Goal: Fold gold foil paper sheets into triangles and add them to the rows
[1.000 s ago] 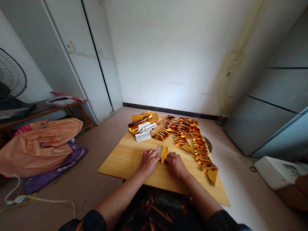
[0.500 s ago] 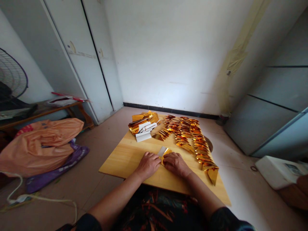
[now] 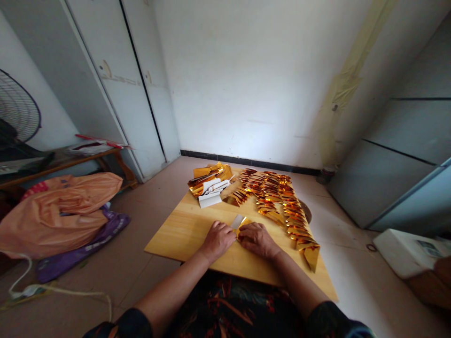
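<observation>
A sheet of gold foil paper (image 3: 238,221), pale on its turned-up side, lies on the wooden board (image 3: 176,231) between my hands. My left hand (image 3: 219,239) has its curled fingers on the sheet's left edge. From the other side my right hand (image 3: 258,238) presses on the gold part, fingers bent and close together. Both hands cover much of the sheet, so its folds are partly hidden. Beyond my right hand stand rows of folded gold paper pieces (image 3: 269,190). At the back left of the board is a pile of loose gold and white sheets (image 3: 211,185).
A white wall (image 3: 246,94) rises behind the board. An orange bag (image 3: 63,206) and a purple bag (image 3: 84,249) lie on the floor at left, near a cable (image 3: 70,289). To the right sits a white box (image 3: 405,253).
My hands stay almost in place on the sheet, their fingers shifted only slightly. The rows and the pile look unchanged.
</observation>
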`<move>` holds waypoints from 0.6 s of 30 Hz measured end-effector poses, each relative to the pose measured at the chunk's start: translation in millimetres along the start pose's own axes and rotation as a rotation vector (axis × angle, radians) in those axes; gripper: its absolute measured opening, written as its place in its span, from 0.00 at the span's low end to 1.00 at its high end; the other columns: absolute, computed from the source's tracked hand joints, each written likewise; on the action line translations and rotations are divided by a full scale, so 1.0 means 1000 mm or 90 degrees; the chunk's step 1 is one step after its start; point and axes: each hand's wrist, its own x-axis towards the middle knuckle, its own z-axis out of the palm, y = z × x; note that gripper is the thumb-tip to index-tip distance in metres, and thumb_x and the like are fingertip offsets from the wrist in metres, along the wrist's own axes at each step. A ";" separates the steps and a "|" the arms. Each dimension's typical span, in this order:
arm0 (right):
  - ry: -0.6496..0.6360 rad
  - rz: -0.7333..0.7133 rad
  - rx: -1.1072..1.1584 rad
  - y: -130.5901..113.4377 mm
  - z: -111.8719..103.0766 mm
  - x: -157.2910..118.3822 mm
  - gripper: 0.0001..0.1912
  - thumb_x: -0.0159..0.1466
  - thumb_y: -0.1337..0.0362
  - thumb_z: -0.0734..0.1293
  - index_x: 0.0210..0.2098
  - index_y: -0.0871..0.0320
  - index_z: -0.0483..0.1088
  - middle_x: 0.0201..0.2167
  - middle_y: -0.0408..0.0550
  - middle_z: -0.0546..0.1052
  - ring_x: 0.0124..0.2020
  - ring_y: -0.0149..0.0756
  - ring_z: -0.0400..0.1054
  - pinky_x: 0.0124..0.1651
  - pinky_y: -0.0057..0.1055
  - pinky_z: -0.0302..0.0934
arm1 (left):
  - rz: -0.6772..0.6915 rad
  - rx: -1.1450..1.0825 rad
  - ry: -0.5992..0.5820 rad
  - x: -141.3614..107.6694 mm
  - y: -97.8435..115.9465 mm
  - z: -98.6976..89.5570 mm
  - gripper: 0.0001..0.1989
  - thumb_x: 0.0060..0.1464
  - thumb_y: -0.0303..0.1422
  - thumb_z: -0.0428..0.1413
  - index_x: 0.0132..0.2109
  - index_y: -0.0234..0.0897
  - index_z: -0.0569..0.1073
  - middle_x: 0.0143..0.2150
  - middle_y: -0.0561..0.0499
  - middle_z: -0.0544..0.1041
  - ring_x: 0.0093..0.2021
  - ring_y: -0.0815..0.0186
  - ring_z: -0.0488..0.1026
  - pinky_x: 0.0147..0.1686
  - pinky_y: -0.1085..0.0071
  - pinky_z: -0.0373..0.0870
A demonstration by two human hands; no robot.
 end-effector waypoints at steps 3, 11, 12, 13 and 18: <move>0.012 -0.007 0.006 0.002 0.002 -0.001 0.08 0.63 0.65 0.66 0.41 0.50 0.74 0.45 0.43 0.77 0.47 0.36 0.67 0.50 0.35 0.52 | 0.006 -0.003 0.011 0.000 -0.001 0.001 0.10 0.60 0.32 0.53 0.31 0.39 0.74 0.31 0.52 0.76 0.35 0.67 0.68 0.41 0.65 0.58; 0.034 0.001 -0.033 0.004 0.009 0.002 0.07 0.65 0.63 0.65 0.40 0.51 0.75 0.45 0.46 0.77 0.46 0.38 0.66 0.48 0.37 0.52 | 0.005 -0.012 0.020 0.000 -0.002 0.002 0.10 0.60 0.32 0.53 0.30 0.38 0.73 0.32 0.53 0.77 0.34 0.67 0.69 0.41 0.65 0.59; 0.035 0.002 -0.041 0.004 0.010 0.002 0.07 0.65 0.63 0.65 0.40 0.51 0.75 0.44 0.46 0.77 0.46 0.38 0.66 0.48 0.36 0.52 | 0.005 -0.013 0.019 0.000 -0.002 0.002 0.09 0.60 0.31 0.53 0.31 0.38 0.73 0.32 0.53 0.77 0.35 0.67 0.69 0.41 0.65 0.59; 0.036 0.003 -0.048 0.004 0.011 0.003 0.07 0.66 0.63 0.64 0.40 0.51 0.75 0.44 0.46 0.77 0.45 0.38 0.66 0.48 0.36 0.52 | 0.004 -0.013 0.020 0.000 -0.002 0.002 0.09 0.60 0.31 0.53 0.31 0.38 0.73 0.32 0.53 0.77 0.35 0.67 0.70 0.41 0.65 0.59; 0.050 0.035 -0.078 0.002 0.016 0.006 0.09 0.68 0.65 0.61 0.37 0.54 0.74 0.42 0.47 0.77 0.44 0.36 0.66 0.47 0.34 0.52 | 0.005 -0.024 -0.007 -0.003 -0.002 -0.001 0.09 0.59 0.30 0.52 0.31 0.37 0.73 0.34 0.51 0.77 0.36 0.66 0.70 0.42 0.64 0.61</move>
